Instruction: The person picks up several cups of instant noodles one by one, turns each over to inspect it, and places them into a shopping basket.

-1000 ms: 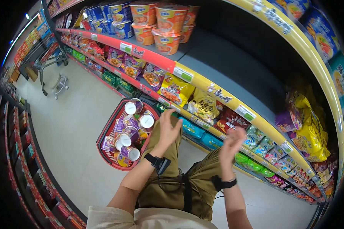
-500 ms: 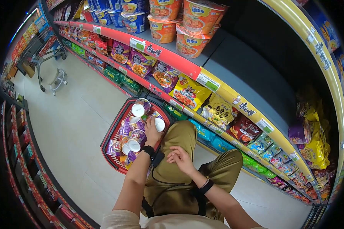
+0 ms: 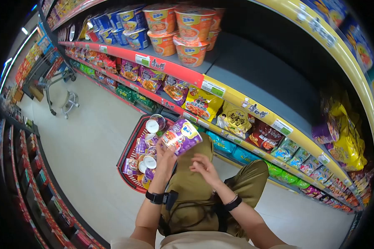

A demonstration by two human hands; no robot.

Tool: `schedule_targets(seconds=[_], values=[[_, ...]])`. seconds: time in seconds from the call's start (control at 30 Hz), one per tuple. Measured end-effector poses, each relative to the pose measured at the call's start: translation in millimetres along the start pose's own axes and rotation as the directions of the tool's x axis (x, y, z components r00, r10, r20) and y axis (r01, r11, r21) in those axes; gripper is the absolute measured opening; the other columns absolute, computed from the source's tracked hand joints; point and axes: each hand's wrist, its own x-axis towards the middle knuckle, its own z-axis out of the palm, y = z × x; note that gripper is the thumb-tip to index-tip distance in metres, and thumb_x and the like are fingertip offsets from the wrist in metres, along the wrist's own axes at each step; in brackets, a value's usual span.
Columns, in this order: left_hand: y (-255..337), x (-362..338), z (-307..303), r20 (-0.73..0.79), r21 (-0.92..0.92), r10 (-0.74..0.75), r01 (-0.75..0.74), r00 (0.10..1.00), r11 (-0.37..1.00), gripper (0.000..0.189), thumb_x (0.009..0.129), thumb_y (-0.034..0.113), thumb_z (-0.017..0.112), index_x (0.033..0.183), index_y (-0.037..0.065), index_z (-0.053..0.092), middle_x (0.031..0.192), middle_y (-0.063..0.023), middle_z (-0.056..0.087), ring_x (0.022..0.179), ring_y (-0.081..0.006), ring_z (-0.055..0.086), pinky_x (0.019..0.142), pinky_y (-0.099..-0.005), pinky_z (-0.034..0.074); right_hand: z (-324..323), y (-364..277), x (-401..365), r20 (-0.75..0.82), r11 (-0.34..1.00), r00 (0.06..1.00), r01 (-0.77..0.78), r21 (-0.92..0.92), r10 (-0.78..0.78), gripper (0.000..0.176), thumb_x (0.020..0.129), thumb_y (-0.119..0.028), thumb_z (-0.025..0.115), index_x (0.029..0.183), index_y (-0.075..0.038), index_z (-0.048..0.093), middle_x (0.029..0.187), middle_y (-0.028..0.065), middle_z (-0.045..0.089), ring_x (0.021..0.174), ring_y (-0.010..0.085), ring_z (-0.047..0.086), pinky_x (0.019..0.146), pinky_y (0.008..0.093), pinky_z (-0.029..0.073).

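Observation:
In my left hand point(image 3: 165, 157) is a purple instant noodle cup point(image 3: 181, 136), tilted and raised above the right side of the basket and my knee. My fingers wrap its lower left part. My right hand point(image 3: 205, 169) hovers over my thigh, just below the cup and apart from it; its fingers are loosely bent and spread, with nothing in them. The red shopping basket point(image 3: 128, 179) stands on the floor at my left, holding several more noodle cups point(image 3: 149, 161), some with white bottoms turned up.
Orange noodle cups point(image 3: 194, 54) and blue noodle cups point(image 3: 136, 40) stand stacked on the upper shelf point(image 3: 253, 62). Bagged noodles point(image 3: 201, 103) line the lower shelves. A shopping cart point(image 3: 56, 85) stands up the aisle, and another shelf rack point(image 3: 29, 178) runs along the left.
My left hand has lifted a purple noodle cup out of the basket, up and to the right. My right hand has moved slightly right. The view has shifted a little.

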Motion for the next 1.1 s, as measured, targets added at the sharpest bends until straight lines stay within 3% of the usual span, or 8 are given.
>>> schedule_targets(seconds=[0.13, 0.2, 0.37, 0.5, 0.73, 0.93, 1.03, 1.1], values=[[-2, -19, 45, 0.309, -0.008, -0.072, 0.078, 0.948, 0.997, 0.068, 0.090, 0.028, 0.059, 0.143, 0.008, 0.022, 0.141, -0.0146, 0.040, 0.127, -0.0290, 0.047, 0.104, -0.0495, 0.042, -9, -67, -11, -0.188, 0.952, 0.972, 0.186, 0.242, -0.142, 0.051, 0.098, -0.026, 0.053, 0.140, -0.005, 0.035, 0.130, 0.0139, 0.045, 0.114, 0.0231, 0.055, 0.092, 0.0359, 0.049], [-10, -24, 59, 0.400, -0.035, -0.166, 0.195, 0.901, 0.980, 0.069, 0.090, 0.030, 0.059, 0.144, 0.008, 0.023, 0.140, -0.0144, 0.041, 0.127, -0.0292, 0.047, 0.104, -0.0497, 0.042, -15, -102, -27, -0.308, 0.916, 0.912, 0.342, 0.209, -0.270, 0.062, 0.095, -0.028, 0.058, 0.145, -0.006, 0.028, 0.138, 0.0118, 0.041, 0.125, 0.0211, 0.044, 0.102, 0.0376, 0.041], [-24, -44, 97, 0.605, 0.001, -0.401, 0.504, 0.688, 0.864, 0.067, 0.090, 0.036, 0.058, 0.143, 0.007, 0.030, 0.137, -0.0151, 0.047, 0.124, -0.0300, 0.050, 0.106, -0.0516, 0.039, -38, -143, -67, -0.403, 0.886, 0.810, 0.463, -0.006, -0.426, 0.062, 0.093, -0.027, 0.061, 0.144, -0.005, 0.032, 0.142, 0.0103, 0.039, 0.127, 0.0204, 0.041, 0.107, 0.0344, 0.031], [-29, -59, 123, 0.658, 0.099, -0.472, 0.554, 0.586, 0.826, 0.068, 0.090, 0.042, 0.056, 0.142, 0.007, 0.031, 0.137, -0.0159, 0.047, 0.123, -0.0319, 0.051, 0.106, -0.0527, 0.038, -46, -156, -92, -0.514, 0.818, 0.675, 0.567, -0.097, -0.528, 0.059, 0.094, -0.024, 0.059, 0.143, -0.004, 0.034, 0.138, 0.0097, 0.043, 0.123, 0.0191, 0.043, 0.104, 0.0338, 0.034], [-30, -78, 147, 0.639, 0.186, -0.539, 0.569, 0.549, 0.801, 0.075, 0.088, 0.055, 0.052, 0.141, 0.004, 0.035, 0.136, -0.0202, 0.047, 0.121, -0.0406, 0.049, 0.099, -0.0534, 0.042, -47, -173, -119, -0.583, 0.833, 0.645, 0.543, -0.105, -0.494, 0.055, 0.096, -0.021, 0.057, 0.143, -0.003, 0.035, 0.132, 0.0076, 0.047, 0.099, 0.0091, 0.051, 0.089, 0.0257, 0.043], [-34, -82, 145, 0.766, 0.019, -0.551, 0.844, 0.332, 0.536, 0.088, 0.087, 0.069, 0.035, 0.141, 0.000, 0.032, 0.126, -0.0297, 0.050, 0.108, -0.0386, 0.056, 0.095, -0.0440, 0.044, -43, -174, -124, -0.618, 0.813, 0.575, 0.549, -0.193, -0.536, 0.047, 0.098, -0.019, 0.053, 0.141, -0.004, 0.041, 0.120, 0.0054, 0.046, 0.094, 0.0081, 0.049, 0.079, 0.0221, 0.046], [-37, -83, 142, 0.803, 0.014, -0.525, 0.873, 0.281, 0.488, 0.088, 0.086, 0.070, 0.033, 0.140, 0.000, 0.034, 0.125, -0.0273, 0.051, 0.108, -0.0373, 0.057, 0.094, -0.0440, 0.045, -41, -173, -126, -0.624, 0.820, 0.581, 0.543, -0.181, -0.523, 0.045, 0.098, -0.017, 0.052, 0.140, -0.005, 0.043, 0.115, 0.0045, 0.046, 0.094, 0.0078, 0.048, 0.082, 0.0225, 0.045], [-36, -85, 143, 0.783, 0.020, -0.538, 0.852, 0.313, 0.523, 0.086, 0.086, 0.068, 0.039, 0.139, 0.000, 0.035, 0.123, -0.0260, 0.053, 0.108, -0.0365, 0.057, 0.094, -0.0447, 0.045, -44, -171, -129, -0.609, 0.817, 0.590, 0.548, -0.180, -0.531, 0.049, 0.098, -0.018, 0.053, 0.143, -0.006, 0.039, 0.118, 0.0056, 0.045, 0.095, 0.0084, 0.048, 0.085, 0.0236, 0.044]])
